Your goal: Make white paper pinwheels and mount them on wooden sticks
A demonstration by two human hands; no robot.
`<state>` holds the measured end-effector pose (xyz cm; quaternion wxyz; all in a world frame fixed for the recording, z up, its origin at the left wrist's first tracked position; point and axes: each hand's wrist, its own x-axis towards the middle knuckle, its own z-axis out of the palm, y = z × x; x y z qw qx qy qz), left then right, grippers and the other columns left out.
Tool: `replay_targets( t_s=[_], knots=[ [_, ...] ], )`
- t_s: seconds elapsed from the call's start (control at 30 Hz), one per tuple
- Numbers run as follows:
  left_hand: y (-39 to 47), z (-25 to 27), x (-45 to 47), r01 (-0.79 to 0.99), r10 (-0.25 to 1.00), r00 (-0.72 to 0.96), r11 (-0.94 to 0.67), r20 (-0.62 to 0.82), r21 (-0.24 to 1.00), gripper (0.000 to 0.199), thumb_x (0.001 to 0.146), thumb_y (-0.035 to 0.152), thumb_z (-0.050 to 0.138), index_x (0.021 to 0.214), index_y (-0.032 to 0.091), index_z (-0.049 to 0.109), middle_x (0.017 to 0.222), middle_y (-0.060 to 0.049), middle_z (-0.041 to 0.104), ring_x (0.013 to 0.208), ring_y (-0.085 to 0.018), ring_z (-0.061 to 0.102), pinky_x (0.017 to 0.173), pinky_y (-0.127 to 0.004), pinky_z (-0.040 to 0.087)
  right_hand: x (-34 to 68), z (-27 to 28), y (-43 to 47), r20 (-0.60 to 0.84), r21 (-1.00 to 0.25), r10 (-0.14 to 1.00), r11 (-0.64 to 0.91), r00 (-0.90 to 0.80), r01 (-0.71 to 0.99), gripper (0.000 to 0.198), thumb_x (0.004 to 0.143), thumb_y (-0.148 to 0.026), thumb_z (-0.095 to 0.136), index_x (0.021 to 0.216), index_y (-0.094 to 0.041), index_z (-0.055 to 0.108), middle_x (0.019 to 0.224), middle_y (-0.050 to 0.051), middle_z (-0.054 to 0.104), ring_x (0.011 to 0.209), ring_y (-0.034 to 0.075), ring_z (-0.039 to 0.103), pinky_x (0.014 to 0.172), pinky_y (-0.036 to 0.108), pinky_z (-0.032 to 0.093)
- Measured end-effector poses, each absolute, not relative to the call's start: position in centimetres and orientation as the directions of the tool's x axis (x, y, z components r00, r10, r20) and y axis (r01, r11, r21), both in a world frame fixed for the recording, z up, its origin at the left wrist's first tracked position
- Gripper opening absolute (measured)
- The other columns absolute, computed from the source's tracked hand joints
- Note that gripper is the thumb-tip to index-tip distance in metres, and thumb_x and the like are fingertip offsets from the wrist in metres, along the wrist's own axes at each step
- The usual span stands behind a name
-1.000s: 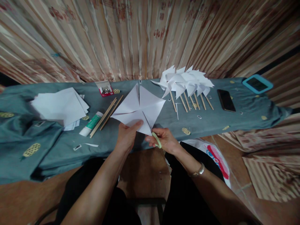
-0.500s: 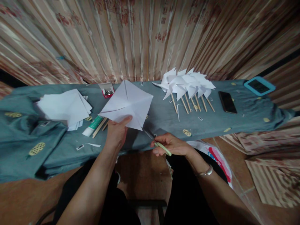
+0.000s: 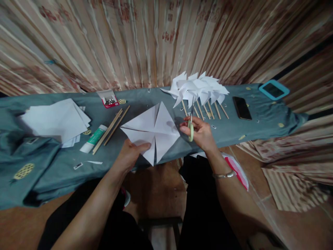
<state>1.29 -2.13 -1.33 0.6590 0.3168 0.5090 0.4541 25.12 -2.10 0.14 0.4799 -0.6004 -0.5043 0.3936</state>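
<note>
The person's left forearm is slanting in from the lower left, and the left hand (image 3: 132, 152) is pinching the near left side of a white paper square (image 3: 165, 130), its thumb lying flat on top and its fingers tucking underneath, mostly out of sight. The square is sitting cornerwise above the near part of the patterned tablecloth (image 3: 229, 132), between the wooden sticks (image 3: 112, 126) and the right hand (image 3: 201, 133); slits are running in from its far, left and near corners towards the middle, and the near corner is reaching about to the table's edge.

The right forearm is rising from the lower right, a silver bracelet (image 3: 225, 175) circling the wrist. The right hand is bending inward with fingers curling around the green-handled scissors (image 3: 191, 131), whose blades are pointing away from the person, clear of the square; whether the blades are parting or meeting, one cannot tell.

Beyond that hand, white paper pinwheels (image 3: 199, 88) are lying overlapped in a row, their sticks pointing nearer. Left of the wooden sticks, a glue stick (image 3: 94, 139) is lying at a slant, with a stack of white paper (image 3: 56, 119) spreading farther left.
</note>
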Motion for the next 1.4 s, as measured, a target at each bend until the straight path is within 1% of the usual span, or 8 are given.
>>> replay_targets(
  t_s=[0.33,0.57,0.73,0.83,1.0,1.13,1.3,1.4],
  knots=[
    [-3.0,-1.3,1.3,-0.183,0.879,0.174,0.471,-0.443,0.863,0.041,0.037,0.027,0.088,0.074,0.018,0.073,0.076,-0.007,0.075,0.067,-0.024,0.068,0.067,-0.035,0.055,24.2,-0.2,-1.7,-0.236,-0.971,0.97,-0.238,-0.056,-0.03,0.051,0.042,-0.035,0.091,0.084,-0.018,0.067,0.067,-0.005,0.068,0.058,0.01,0.058,0.057,0.024,0.047],
    [-2.3,-0.6,1.1,-0.483,0.921,0.278,0.38,-0.273,0.789,0.045,0.058,0.061,0.077,0.083,0.024,0.071,0.112,-0.011,0.071,0.113,-0.033,0.062,0.092,-0.046,0.052,22.8,-0.8,-1.1,-0.129,-0.987,0.962,-0.101,0.241,-0.128,0.041,0.049,-0.039,0.086,0.079,-0.021,0.065,0.071,-0.004,0.07,0.062,0.013,0.059,0.064,0.028,0.051],
    [-2.5,-1.1,2.0,-0.403,0.941,0.268,0.304,-0.206,0.863,0.061,0.056,0.047,0.084,0.109,0.025,0.064,0.122,-0.011,0.066,0.116,-0.03,0.06,0.095,-0.044,0.049,20.8,-0.9,-0.9,-0.108,-0.985,0.935,-0.055,0.337,-0.162,0.044,0.05,-0.042,0.085,0.083,-0.022,0.064,0.068,-0.005,0.068,0.06,0.014,0.058,0.064,0.03,0.05],
    [-2.7,-1.4,2.9,-0.363,0.96,0.185,0.263,-0.208,0.894,0.062,0.057,0.037,0.084,0.112,0.021,0.061,0.115,-0.01,0.069,0.112,-0.028,0.062,0.096,-0.043,0.048,19.6,-0.8,-1.1,-0.139,-0.975,0.942,-0.077,0.306,-0.207,0.048,0.046,-0.043,0.086,0.083,-0.022,0.063,0.065,-0.006,0.067,0.058,0.013,0.057,0.063,0.03,0.05],
    [-2.3,-2.1,3.4,-0.26,0.974,-0.055,0.199,-0.22,0.945,0.047,0.053,0.028,0.082,0.098,0.021,0.067,0.092,-0.006,0.073,0.101,-0.029,0.065,0.102,-0.047,0.045,18.3,-0.7,-1.4,-0.175,-0.967,0.96,-0.126,0.216,-0.221,0.05,0.045,-0.049,0.086,0.078,-0.022,0.06,0.062,-0.006,0.067,0.059,0.015,0.06,0.064,0.031,0.052],
    [-1.8,-2.7,2.9,-0.199,0.976,-0.162,0.114,-0.147,0.973,0.038,0.053,0.027,0.082,0.088,0.022,0.069,0.092,-0.005,0.073,0.099,-0.03,0.066,0.099,-0.046,0.047,17.9,-0.8,-1.7,-0.186,-0.965,0.971,-0.152,0.152,-0.212,0.05,0.044,-0.05,0.087,0.077,-0.022,0.061,0.061,-0.005,0.066,0.057,0.014,0.059,0.063,0.03,0.051],
    [-0.7,-3.1,1.4,-0.167,0.971,-0.226,0.037,-0.075,0.985,0.036,0.055,0.031,0.083,0.086,0.02,0.068,0.092,-0.005,0.073,0.091,-0.027,0.067,0.094,-0.044,0.051,17.9,-1.0,-2.9,-0.228,-0.972,0.973,-0.226,0.025,-0.067,0.05,0.055,-0.056,0.082,0.085,-0.021,0.063,0.058,-0.006,0.06,0.053,0.011,0.051,0.052,0.024,0.04],
    [0.1,-2.7,0.3,-0.095,0.956,-0.293,-0.008,-0.02,0.995,0.04,0.056,0.032,0.084,0.089,0.017,0.069,0.09,-0.007,0.073,0.089,-0.026,0.066,0.092,-0.042,0.051,18.3,-1.0,-4.0,-0.278,-0.961,0.948,-0.276,-0.153,0.036,0.05,0.06,-0.059,0.079,0.087,-0.018,0.065,0.06,-0.004,0.061,0.055,0.01,0.051,0.052,0.023,0.039]
  ],
)
